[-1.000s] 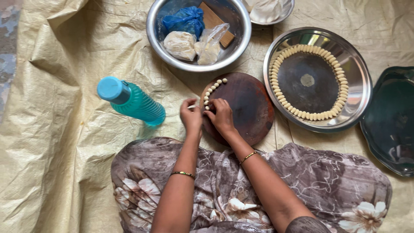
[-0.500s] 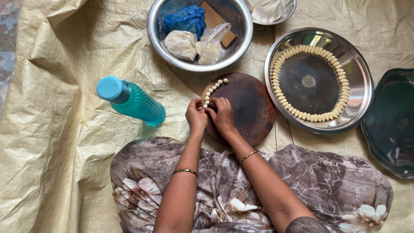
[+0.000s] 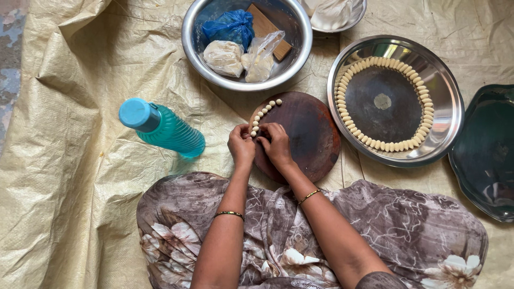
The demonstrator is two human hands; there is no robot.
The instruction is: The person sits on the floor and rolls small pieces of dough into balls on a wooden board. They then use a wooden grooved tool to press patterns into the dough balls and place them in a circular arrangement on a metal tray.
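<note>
Seen from the head camera, a crinkled yellow sheet [image 3: 80, 176] is spread over the ground and runs past the frame edges on the left and far sides. A round wooden board [image 3: 308, 134] lies at the middle, just beyond the person's patterned lap cloth [image 3: 385, 225]. Bare sheet is left open on the left, broken only by a blue bottle [image 3: 163, 128] lying on its side near the board. The far side is crowded by a steel bowl [image 3: 195, 48] holding 3 bags, its near rim just short of the board. On the right a steel plate [image 3: 444, 101] nearly touches the board, with a ring of small pale pieces laid inside its rim; a dark tray [image 3: 482, 155] is cut off by the right edge.

The left hand [image 3: 241, 147] and right hand [image 3: 276, 144] are brought together at the board's left edge, fingers curled and fingertips meeting. They are pressed at the near end of a curved row of small dough pieces [image 3: 263, 113] that runs along the board's far-left rim. Whether a piece is pinched between the fingers cannot be told. A thin bangle is worn on each wrist.
</note>
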